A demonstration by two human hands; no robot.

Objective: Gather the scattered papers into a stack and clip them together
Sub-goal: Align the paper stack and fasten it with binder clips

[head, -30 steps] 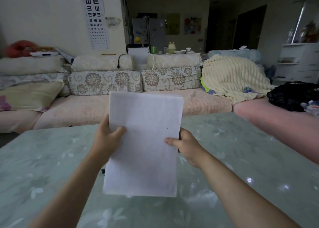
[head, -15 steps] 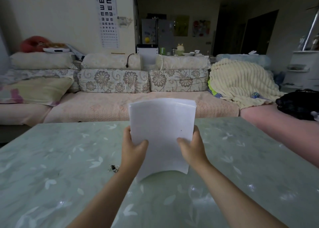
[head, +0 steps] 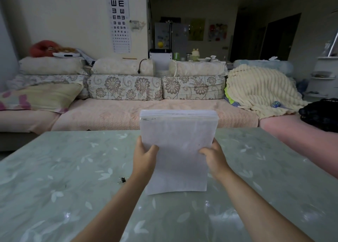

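Observation:
A stack of white papers (head: 178,141) stands upright over the middle of the green glass table (head: 64,196), its lower edge at or just above the tabletop. My left hand (head: 144,159) grips the stack's left edge, thumb on the front sheet. My right hand (head: 214,158) grips the right edge the same way. The top edges of the sheets look roughly level, with several layers showing. A small black binder clip (head: 123,180) lies on the table just left of my left wrist.
A sofa with floral cushions (head: 124,86) runs along the table's far side. A cream blanket (head: 259,89) and a black bag (head: 321,113) lie on its right end. A pink seat section (head: 301,141) borders the table's right edge.
The stack moved away from me and down toward the tabletop. A bend in its lower part half a second ago has gone and the sheets now hang straight.

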